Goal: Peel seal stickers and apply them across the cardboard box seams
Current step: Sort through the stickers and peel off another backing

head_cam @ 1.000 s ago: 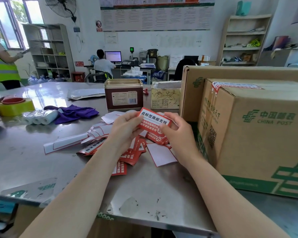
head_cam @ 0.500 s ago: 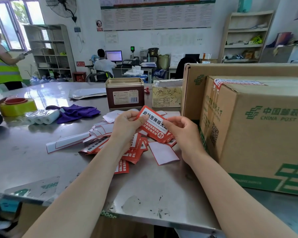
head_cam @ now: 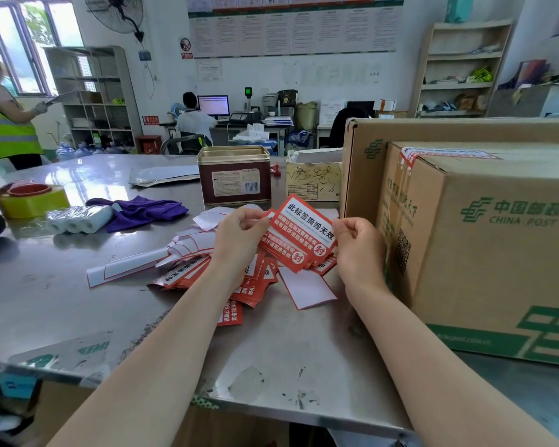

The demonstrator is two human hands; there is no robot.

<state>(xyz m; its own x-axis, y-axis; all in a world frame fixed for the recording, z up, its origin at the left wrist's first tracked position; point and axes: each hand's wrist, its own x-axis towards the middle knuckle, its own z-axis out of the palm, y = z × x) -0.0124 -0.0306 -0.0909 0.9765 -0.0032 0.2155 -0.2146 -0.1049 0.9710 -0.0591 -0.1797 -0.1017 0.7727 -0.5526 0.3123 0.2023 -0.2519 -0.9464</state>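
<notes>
A red and white seal sticker [head_cam: 304, 235] is held tilted above the table between both hands. My left hand [head_cam: 239, 240] pinches its left edge. My right hand [head_cam: 357, 250] pinches its right edge. Under the hands lies a loose pile of red seal stickers [head_cam: 249, 285] and white peeled backing strips [head_cam: 136, 262]. At the right stands a China Post cardboard box [head_cam: 484, 253] with one seal sticker [head_cam: 433, 153] across its top left edge. A larger cardboard box [head_cam: 359, 175] stands behind it.
A brown tin [head_cam: 234, 175] and a small scribbled carton [head_cam: 313, 179] stand behind the pile. A purple cloth [head_cam: 142, 211], white rolls [head_cam: 78, 219] and a yellow tape roll [head_cam: 33, 198] lie at the left. A person in a green vest [head_cam: 4, 114] stands far left.
The sticker has been turned and lifted a little, its printed face now more toward me. Both hands have stayed on its edges.
</notes>
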